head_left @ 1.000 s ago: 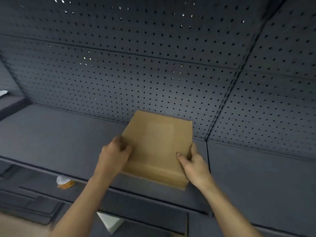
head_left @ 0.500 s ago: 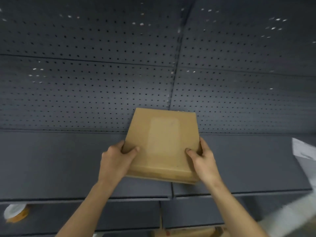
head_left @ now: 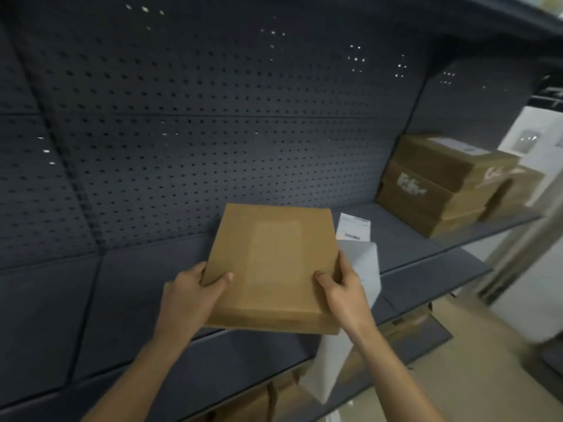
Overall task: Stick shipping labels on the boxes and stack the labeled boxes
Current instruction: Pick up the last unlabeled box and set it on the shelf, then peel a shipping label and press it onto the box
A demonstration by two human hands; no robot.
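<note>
Boxes and papers, counted.
One held box (head_left: 274, 263), at least three stacked boxes (head_left: 441, 184), one printed label (head_left: 355, 226), one white sheet (head_left: 362, 269).

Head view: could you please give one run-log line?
left hand grips cardboard box | right hand grips it | shipping label on shelf | stacked boxes far right

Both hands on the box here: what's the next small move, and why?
Probably lower the box onto the shelf beside the label sheet: the left hand and right hand grip it, and its top shows no white label yet.
</note>
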